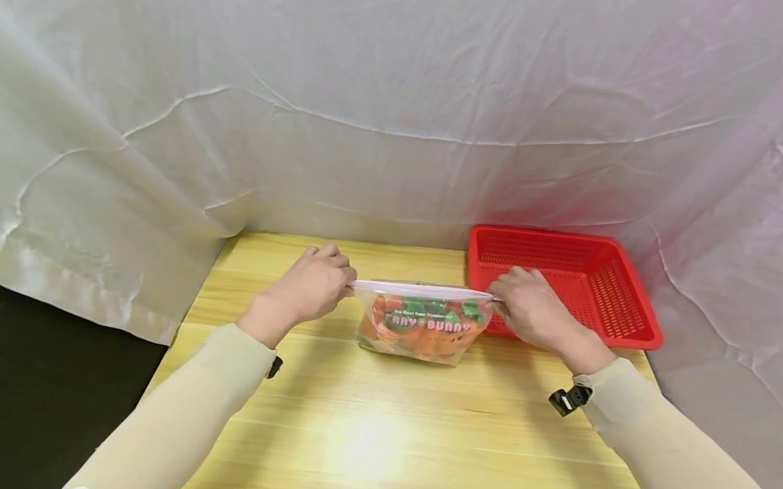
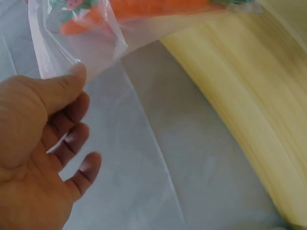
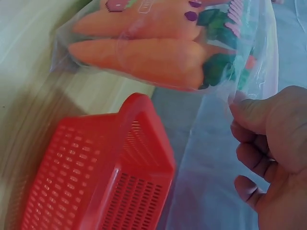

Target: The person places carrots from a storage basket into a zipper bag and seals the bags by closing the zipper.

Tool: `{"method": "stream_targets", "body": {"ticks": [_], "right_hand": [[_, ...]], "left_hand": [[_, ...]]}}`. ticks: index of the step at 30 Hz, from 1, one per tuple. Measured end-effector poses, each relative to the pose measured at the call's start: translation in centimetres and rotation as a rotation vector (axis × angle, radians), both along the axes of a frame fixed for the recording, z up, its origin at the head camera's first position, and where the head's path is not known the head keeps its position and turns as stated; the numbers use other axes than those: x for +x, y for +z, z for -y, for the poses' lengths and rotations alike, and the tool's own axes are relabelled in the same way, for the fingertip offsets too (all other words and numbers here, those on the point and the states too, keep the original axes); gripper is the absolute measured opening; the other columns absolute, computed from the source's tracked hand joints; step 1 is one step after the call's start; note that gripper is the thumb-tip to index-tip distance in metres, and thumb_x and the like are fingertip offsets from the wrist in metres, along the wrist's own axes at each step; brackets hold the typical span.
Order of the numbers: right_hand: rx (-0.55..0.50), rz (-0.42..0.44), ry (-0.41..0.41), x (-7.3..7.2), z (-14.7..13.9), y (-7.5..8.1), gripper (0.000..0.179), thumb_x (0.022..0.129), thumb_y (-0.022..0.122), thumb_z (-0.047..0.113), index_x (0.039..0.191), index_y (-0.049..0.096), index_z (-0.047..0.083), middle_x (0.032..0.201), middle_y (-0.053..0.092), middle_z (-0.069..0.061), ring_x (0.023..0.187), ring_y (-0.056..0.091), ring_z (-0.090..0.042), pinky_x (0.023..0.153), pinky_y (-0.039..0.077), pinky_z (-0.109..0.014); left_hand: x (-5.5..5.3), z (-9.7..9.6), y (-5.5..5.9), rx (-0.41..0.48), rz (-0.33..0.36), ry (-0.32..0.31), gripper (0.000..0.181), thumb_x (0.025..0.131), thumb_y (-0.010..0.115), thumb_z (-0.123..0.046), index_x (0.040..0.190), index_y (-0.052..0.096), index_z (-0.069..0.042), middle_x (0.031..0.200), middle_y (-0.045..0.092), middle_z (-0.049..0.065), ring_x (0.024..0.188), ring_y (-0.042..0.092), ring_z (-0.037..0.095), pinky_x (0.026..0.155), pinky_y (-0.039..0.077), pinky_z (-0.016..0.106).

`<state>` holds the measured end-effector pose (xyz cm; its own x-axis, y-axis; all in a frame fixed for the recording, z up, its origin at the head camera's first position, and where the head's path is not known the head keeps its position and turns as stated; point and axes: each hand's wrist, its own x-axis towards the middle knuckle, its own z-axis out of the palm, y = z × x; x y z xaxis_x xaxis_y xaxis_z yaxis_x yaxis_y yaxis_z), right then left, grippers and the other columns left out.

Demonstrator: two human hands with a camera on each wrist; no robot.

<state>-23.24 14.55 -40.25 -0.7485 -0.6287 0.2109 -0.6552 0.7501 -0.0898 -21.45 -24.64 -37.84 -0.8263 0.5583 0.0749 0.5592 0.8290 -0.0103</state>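
Note:
A clear printed zip bag (image 1: 421,332) with orange carrots (image 3: 139,60) and green tops inside is stretched between both hands over the table. My left hand (image 1: 319,281) pinches the left end of the bag's white top strip (image 1: 422,291). At the opposite end, my right hand (image 1: 532,307) pinches the other top corner between thumb and forefinger. In the left wrist view, the left thumb presses the corner of the bag (image 2: 53,62) while the other fingers curl loosely below. The bag's printed face is turned toward me.
A red perforated plastic basket (image 1: 561,279) stands at the table's back right, just behind my right hand. The light wood table (image 1: 359,416) ends at a pale fabric backdrop (image 1: 394,165). A dark area (image 1: 50,391) lies off its left edge.

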Motion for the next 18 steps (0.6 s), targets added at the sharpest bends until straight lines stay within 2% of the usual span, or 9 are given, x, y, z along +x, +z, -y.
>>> {"method": "stream_targets", "body": {"ticks": [3,7,9,12,14,18], "right_hand": [[-0.004,0.012,-0.027,0.1,-0.1,0.3,0.013,0.091,0.081,0.020,0.092,0.071,0.012,0.086,0.067,-0.001,0.087,0.055,-0.026,0.079,0.041,-0.043],[-0.061,0.038,-0.079,0.2,-0.4,1.0,0.014,0.090,0.082,0.017,0.098,0.073,0.010,0.090,0.069,-0.004,0.089,0.054,-0.026,0.079,0.039,-0.042],[-0.098,0.033,-0.083,0.2,-0.7,1.3,0.017,0.089,0.083,0.017,0.102,0.074,0.008,0.094,0.071,-0.005,0.092,0.055,-0.027,0.081,0.039,-0.043],[-0.154,0.017,-0.063,0.1,-1.0,1.4,0.017,0.089,0.082,0.014,0.103,0.075,0.008,0.098,0.073,-0.007,0.096,0.057,-0.027,0.082,0.040,-0.045],[-0.179,0.012,-0.045,0.0,-1.1,1.2,0.014,0.089,0.082,0.011,0.101,0.076,0.009,0.097,0.073,-0.006,0.095,0.057,-0.026,0.082,0.039,-0.045],[-0.161,0.000,-0.020,-0.2,-1.1,0.4,0.009,0.089,0.081,0.010,0.096,0.076,0.011,0.092,0.073,-0.002,0.094,0.057,-0.024,0.081,0.039,-0.045]], "left_hand": [[0.1,-0.2,0.2,-0.021,-0.023,0.016,0.013,0.100,0.072,-0.026,0.105,0.076,-0.014,0.110,0.073,0.002,0.111,0.057,0.027,0.091,0.047,0.045],[0.0,0.0,0.7,0.057,0.003,0.054,0.014,0.099,0.075,-0.025,0.106,0.076,-0.014,0.109,0.073,0.003,0.108,0.054,0.028,0.095,0.047,0.048],[0.0,0.1,0.9,0.105,0.004,0.051,0.014,0.098,0.075,-0.025,0.106,0.076,-0.014,0.108,0.073,0.002,0.104,0.053,0.027,0.096,0.047,0.048],[-0.1,0.3,1.2,0.145,-0.021,0.032,0.012,0.098,0.075,-0.024,0.104,0.077,-0.014,0.105,0.073,0.000,0.099,0.051,0.026,0.091,0.045,0.045],[-0.1,0.3,1.2,0.135,-0.052,0.022,0.008,0.098,0.075,-0.023,0.101,0.077,-0.016,0.102,0.073,-0.001,0.098,0.051,0.025,0.087,0.043,0.042],[0.1,0.2,1.0,0.048,-0.114,0.020,0.008,0.099,0.074,-0.025,0.100,0.077,-0.018,0.103,0.074,-0.002,0.105,0.055,0.026,0.088,0.044,0.043]]}}
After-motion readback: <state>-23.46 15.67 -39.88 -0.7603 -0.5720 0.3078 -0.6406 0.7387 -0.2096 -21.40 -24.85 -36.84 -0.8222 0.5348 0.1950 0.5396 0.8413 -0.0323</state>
